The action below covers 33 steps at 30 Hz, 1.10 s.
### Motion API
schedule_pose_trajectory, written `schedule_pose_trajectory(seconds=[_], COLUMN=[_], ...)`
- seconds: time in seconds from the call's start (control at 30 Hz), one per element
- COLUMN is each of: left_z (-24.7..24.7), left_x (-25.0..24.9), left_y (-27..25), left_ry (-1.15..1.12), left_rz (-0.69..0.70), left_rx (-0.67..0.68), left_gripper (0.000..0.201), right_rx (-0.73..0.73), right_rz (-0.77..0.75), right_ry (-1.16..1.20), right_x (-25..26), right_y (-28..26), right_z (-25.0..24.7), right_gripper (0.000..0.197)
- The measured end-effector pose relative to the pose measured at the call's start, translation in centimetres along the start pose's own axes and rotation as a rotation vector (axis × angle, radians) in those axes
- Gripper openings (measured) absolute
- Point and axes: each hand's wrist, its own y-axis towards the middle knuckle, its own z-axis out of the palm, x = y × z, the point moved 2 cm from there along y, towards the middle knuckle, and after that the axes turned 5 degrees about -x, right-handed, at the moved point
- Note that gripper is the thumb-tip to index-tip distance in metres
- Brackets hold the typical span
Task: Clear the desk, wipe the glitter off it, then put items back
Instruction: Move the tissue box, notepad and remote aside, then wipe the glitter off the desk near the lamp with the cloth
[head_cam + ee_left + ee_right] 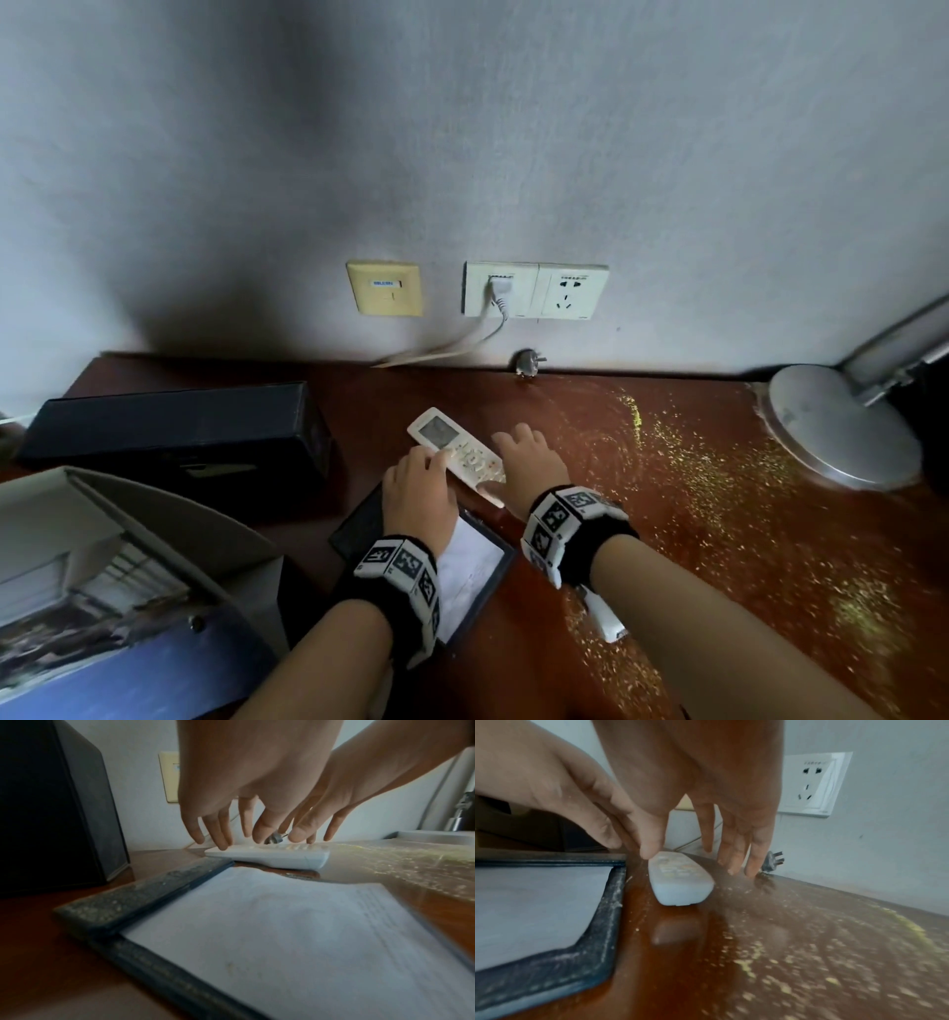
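Note:
A white remote control (pixel 457 452) lies flat on the brown desk (pixel 590 668), by the left edge of a wide scatter of gold glitter (pixel 719 488). My left hand (pixel 436 457) reaches in from the left, its straight fingertips (pixel 223 845) touching the remote (pixel 270 855) along its edge. My right hand (pixel 513 442) hangs over the remote's other side with fingers spread and pointing down. In the right wrist view its fingers (pixel 731 866) drop past the far side of the remote (pixel 680 880). Neither hand has closed on it.
A dark folder (pixel 369 519) holding white paper lies under my left wrist, just in front of the remote. A black box (pixel 179 431) and a file holder (pixel 102 565) fill the left. A lamp base (pixel 842 426) stands far right, and a loose plug (pixel 526 362) rests by the wall.

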Motion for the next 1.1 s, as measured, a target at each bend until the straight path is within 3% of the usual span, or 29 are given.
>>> schedule_pose_trajectory(seconds=[0.1,0.2,0.33,0.4,0.5,0.57,0.63,0.77,0.87,0.97,1.1], left_z=[-0.7,-0.2,1.9,2.6,3.8,4.9,5.3,4.5,4.1,4.4,3.8], left_x=[-1.3,-3.1,-5.3,-6.4,-8.4,-8.8,-8.7,-7.9,-7.1,-6.3,-5.6], left_y=[-2.2,-6.6,-13.7,-16.8,-22.2,-25.0,-26.5,-26.8,-26.9,-26.7,-26.2], left_ry=[-0.125,-0.369,-0.400,-0.413,-0.395,-0.353,-0.304,-0.317,-0.283,-0.267,-0.264], left_rz=[0.078,0.229,0.467,0.536,0.684,0.756,0.747,0.619,0.541,0.489,0.451], left_rx=[-0.036,0.033,0.199,0.208,0.242,0.329,0.376,0.229,0.181,0.153,0.027], left_gripper=[0.038,0.029,0.032,0.027,0.017,0.027,0.039,0.035,0.032,0.037,0.011], right_rx=[0.000,0.019,0.083,0.086,0.095,0.074,0.038,-0.047,0.001,0.006,0.080], right_rz=[-0.057,-0.126,-0.134,-0.154,-0.251,-0.332,-0.397,-0.523,-0.651,-0.647,-0.608], right_ry=[0.041,0.028,0.031,0.026,0.059,0.091,0.119,0.144,0.027,-0.073,-0.060], right_x=[-2.3,-5.1,-9.1,-10.7,-12.3,-12.9,-13.1,-12.0,-9.6,-8.8,-8.7], right_y=[-2.5,-5.9,-11.1,-13.9,-18.6,-21.2,-23.7,-28.6,-30.7,-30.2,-29.3], right_z=[-1.7,-2.7,-1.8,-1.0,0.0,0.8,1.8,4.3,5.7,7.3,8.4], right_gripper=[0.047,0.038,0.035,0.037,0.036,0.031,0.024,0.022,0.044,0.060,0.053])
